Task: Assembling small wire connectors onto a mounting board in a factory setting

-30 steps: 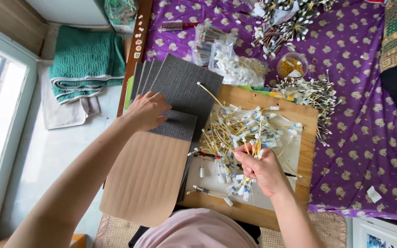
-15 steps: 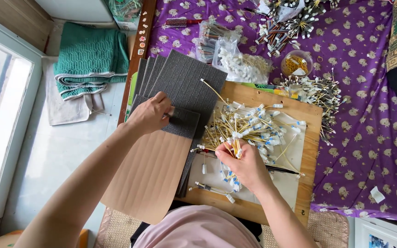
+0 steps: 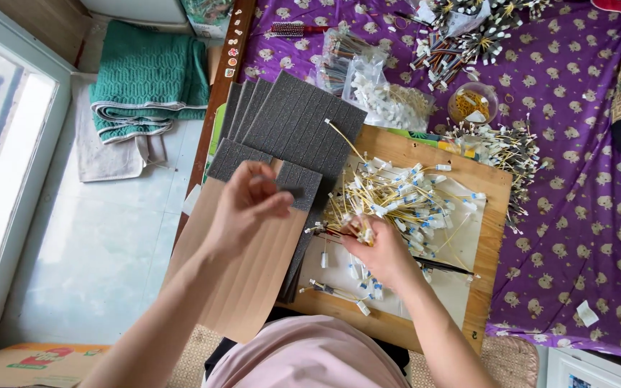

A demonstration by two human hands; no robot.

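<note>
**Yellow wire leads with white connectors — loose heap on wooden board**

Wire leads (image 3: 404, 201): a tangled pile of thin yellow wires tipped with white and blue connectors, lying on a white sheet over the wooden board (image 3: 494, 237), which rests on a purple patterned cloth (image 3: 576, 179).

Right hand (image 3: 379, 248): at the near edge of the heap, fingers closed in a narrow pinch on a few leads, their ends showing just above the knuckles.

Left hand (image 3: 249, 205): raised over the brown corrugated cardboard (image 3: 246, 287), thumb and fingertips pinched narrow on a thin dark grey foam strip (image 3: 289, 191) that juts toward the heap.

Grey foam sheets (image 3: 296, 122): several slotted sheets fanned out, overlapping, between the cardboard and the board's far left corner; one smaller piece lies partly under the left hand.

Also present — clear plastic bags (image 3: 375, 90) of small parts beyond the board; a small round bowl (image 3: 474, 103) with yellow contents; a spread of finished leads (image 3: 501, 147) just past the board's far right corner; a folded green towel (image 3: 149, 79) on the pale floor, well apart to the left.
</note>
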